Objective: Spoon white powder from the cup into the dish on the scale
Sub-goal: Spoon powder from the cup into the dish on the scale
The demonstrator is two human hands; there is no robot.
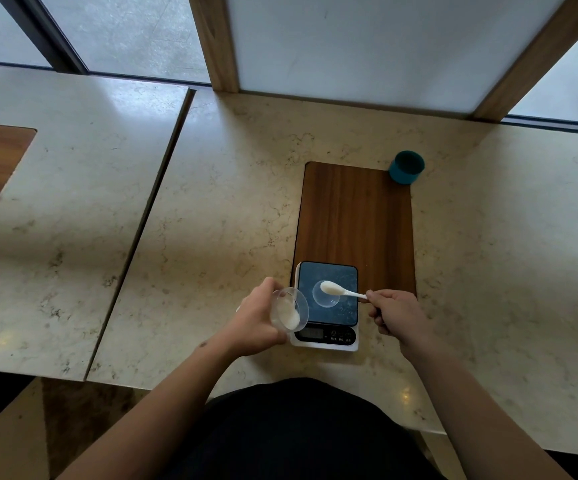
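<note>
**Loaded spoon hanging over the dish on the scale**

A pale stone desk [211, 202] is carrying everything here. A dark wooden panel [357, 220] is lying in its surface, and a teal cup [406, 167] is standing at the panel's far right corner, well apart from the work. At the panel's near end a small scale [329, 306] with a dark glass top is sitting, its display facing the person. To the far side, a frosted screen in a wooden frame [367, 46] is closing off the desk. Nothing is lying between the hands and the scale.

A clear round dish [326, 294] is resting in the middle of the scale's top. The right hand [396, 315] is pinching the handle end of a white spoon [339, 290], whose bowl, heaped with white powder, is hanging over the dish. The left hand [258, 318] is wrapped around a clear cup [289, 311], holding it tilted just left of the scale's near left corner, with white powder [289, 315] lying along its lower side.
</note>
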